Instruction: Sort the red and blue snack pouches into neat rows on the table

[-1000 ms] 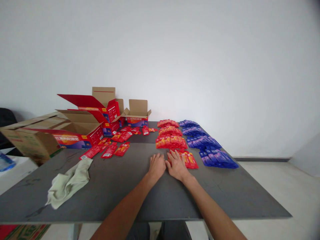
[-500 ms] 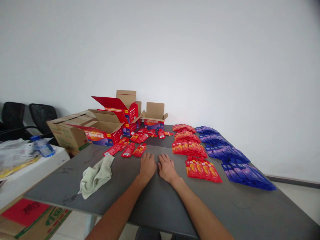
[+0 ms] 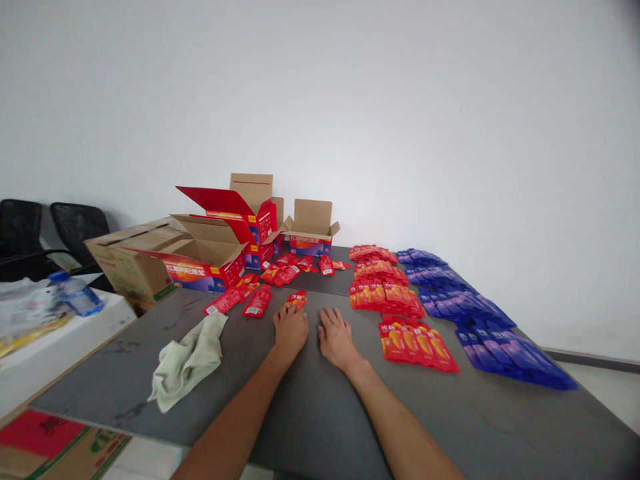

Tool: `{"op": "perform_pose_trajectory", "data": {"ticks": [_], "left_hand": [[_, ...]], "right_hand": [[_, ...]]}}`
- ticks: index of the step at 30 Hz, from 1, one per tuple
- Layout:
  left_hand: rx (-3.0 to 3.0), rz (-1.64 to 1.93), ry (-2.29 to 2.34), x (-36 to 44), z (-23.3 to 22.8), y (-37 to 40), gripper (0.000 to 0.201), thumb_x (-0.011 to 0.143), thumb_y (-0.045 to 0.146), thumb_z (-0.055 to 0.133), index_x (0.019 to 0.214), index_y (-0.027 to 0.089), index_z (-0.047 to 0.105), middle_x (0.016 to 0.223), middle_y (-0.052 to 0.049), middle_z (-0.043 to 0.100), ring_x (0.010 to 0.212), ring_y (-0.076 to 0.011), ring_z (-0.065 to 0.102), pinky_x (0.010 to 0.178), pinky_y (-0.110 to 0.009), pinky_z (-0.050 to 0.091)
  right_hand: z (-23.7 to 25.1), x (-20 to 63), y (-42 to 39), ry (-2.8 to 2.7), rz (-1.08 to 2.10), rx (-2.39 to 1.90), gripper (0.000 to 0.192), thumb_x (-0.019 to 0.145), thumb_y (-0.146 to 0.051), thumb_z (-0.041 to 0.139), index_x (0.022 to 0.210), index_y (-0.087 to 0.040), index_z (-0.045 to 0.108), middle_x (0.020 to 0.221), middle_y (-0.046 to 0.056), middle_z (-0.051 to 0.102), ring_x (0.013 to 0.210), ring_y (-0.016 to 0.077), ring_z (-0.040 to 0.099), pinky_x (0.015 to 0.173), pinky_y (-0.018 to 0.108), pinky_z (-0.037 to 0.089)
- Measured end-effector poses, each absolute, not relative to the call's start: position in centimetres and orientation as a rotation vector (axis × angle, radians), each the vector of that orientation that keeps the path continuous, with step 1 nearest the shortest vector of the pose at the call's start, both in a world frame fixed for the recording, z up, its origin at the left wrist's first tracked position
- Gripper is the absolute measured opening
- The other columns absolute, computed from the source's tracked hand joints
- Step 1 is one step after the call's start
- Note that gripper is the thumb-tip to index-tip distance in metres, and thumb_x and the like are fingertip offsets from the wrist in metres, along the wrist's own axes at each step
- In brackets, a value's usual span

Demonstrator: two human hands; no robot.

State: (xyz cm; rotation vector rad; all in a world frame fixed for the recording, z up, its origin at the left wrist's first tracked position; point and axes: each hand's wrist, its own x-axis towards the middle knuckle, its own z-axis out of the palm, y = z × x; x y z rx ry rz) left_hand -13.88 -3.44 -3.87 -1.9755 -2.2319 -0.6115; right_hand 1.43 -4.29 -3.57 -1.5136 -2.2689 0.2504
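Observation:
My left hand (image 3: 291,330) is low over the grey table (image 3: 320,400), its fingers closed over the near part of a red pouch (image 3: 298,297); the pouch's far end shows beyond the fingertips. Beside it, my right hand (image 3: 337,339) rests palm down on the tabletop, fingers apart, with nothing in it. Left of my left hand lie another red pouch (image 3: 258,302) and more loose red pouches (image 3: 223,301). To the right, red pouches (image 3: 416,343) are fanned in overlapping rows, with rows of blue pouches (image 3: 513,353) alongside them.
Open red cartons (image 3: 200,275) stand at the table's far left, and another open carton (image 3: 310,244) at the back. A pale green cloth (image 3: 187,363) lies at left. Beyond the table's left edge are a large cardboard box (image 3: 133,263) and a plastic bottle (image 3: 80,297).
The nearest loose red pouch has shifted right and is now partly under my left hand's fingers. My right hand stays nearly in place. The view has tilted and shifted slightly.

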Motion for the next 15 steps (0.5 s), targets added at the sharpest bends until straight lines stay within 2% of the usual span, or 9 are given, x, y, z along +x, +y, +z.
{"op": "perform_pose_trajectory", "data": {"ticks": [3,7,11,15], "left_hand": [[-2.109,-0.722,-2.191,-12.5,-3.4,-3.9,0.036,0.095,0.026,0.038,0.114,0.022,0.068,0.117,-0.012,0.065,0.110,-0.0283,0.053,0.096,-0.045,0.036],[-2.394,-0.927,-2.128,-11.8,-3.3,-3.7,0.032,0.092,0.018,0.041,0.104,0.021,0.071,0.108,-0.010,0.069,0.099,-0.0220,0.058,0.092,-0.035,0.040],[-2.323,-1.252,-2.248,-12.3,-3.5,-2.2,0.029,0.076,0.011,0.058,0.102,0.016,0.070,0.105,-0.012,0.070,0.097,-0.0207,0.061,0.089,-0.030,0.042],[-2.075,-1.651,-2.697,-12.6,-3.6,-0.4,0.031,0.062,0.011,0.069,0.093,0.012,0.070,0.090,-0.010,0.072,0.081,-0.0205,0.065,0.071,-0.026,0.045]], "right_hand": [[-3.6,1.7,-4.4,-2.267,0.270,-1.511,0.049,0.096,-0.031,0.037,0.143,-0.020,0.044,0.151,0.010,0.039,0.143,0.0306,0.023,0.109,0.047,0.028],[-3.6,2.2,-4.6,-2.256,0.286,-1.519,0.045,0.096,-0.029,0.037,0.139,-0.021,0.049,0.145,0.010,0.047,0.140,0.0309,0.029,0.110,0.046,0.028],[-3.6,2.7,-4.6,-2.230,0.292,-1.534,0.042,0.094,-0.027,0.041,0.134,-0.022,0.054,0.139,0.010,0.054,0.136,0.0307,0.036,0.110,0.045,0.028],[-3.8,3.1,-4.4,-2.171,0.324,-1.519,0.043,0.089,-0.020,0.048,0.131,-0.023,0.057,0.135,0.010,0.058,0.129,0.0279,0.046,0.111,0.042,0.028]]}}
